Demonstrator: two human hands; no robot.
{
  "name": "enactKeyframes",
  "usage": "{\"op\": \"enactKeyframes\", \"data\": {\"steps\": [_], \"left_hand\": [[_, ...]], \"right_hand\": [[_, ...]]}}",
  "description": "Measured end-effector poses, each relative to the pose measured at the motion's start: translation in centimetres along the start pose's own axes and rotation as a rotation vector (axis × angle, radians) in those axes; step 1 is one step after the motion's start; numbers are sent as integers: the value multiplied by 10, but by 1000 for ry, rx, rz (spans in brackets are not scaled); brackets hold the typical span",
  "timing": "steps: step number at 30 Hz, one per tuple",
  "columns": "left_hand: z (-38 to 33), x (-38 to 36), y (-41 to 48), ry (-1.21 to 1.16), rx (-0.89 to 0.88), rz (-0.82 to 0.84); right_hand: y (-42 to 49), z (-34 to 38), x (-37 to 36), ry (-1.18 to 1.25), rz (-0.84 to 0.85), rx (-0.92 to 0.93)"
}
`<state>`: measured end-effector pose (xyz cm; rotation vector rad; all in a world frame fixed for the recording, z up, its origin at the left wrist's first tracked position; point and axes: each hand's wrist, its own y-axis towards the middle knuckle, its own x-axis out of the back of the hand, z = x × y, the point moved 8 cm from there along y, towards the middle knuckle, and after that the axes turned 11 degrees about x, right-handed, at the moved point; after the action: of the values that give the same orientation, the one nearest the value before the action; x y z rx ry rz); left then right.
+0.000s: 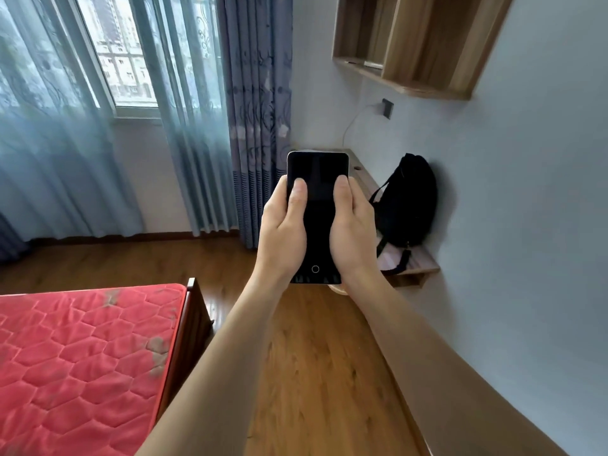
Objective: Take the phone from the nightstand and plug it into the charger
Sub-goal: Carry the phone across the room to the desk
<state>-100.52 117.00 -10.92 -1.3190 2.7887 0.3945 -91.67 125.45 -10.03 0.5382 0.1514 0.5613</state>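
Observation:
I hold a black phone (317, 179) with a dark screen upright in front of me, in both hands. My left hand (284, 232) wraps its left side with the thumb on the glass. On the other side my right hand (352, 232) grips it the same way. A charger (387, 107) sits in a wall socket beyond the phone, and its white cable (353, 121) hangs down toward the narrow wooden wall shelf (424, 263). The cable's free end is hidden behind the phone.
A black backpack (406, 205) leans on the wall shelf. A bed with a red quilted mattress (82, 357) fills the lower left. Blue curtains (256, 110) and a window are at the back, a wooden wall cabinet (421, 41) above, wood floor (312, 357) between.

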Motion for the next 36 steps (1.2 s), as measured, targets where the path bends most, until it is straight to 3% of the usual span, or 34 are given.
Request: {"op": "enactKeyframes", "data": {"steps": [12,18,24,36], "left_hand": [[88,6,192,47,47,-15],[84,-3,305,145,24,-37],[88,10,403,124,6,-70],[159,54,623,56,25,50]], "right_hand": [[146,-154,-62,41,-12,-50],[247,-196,-89,82,-53,-88],[336,-228,-136,104,14,-78],[490,-345,-237,-16,-73,-33]]}}
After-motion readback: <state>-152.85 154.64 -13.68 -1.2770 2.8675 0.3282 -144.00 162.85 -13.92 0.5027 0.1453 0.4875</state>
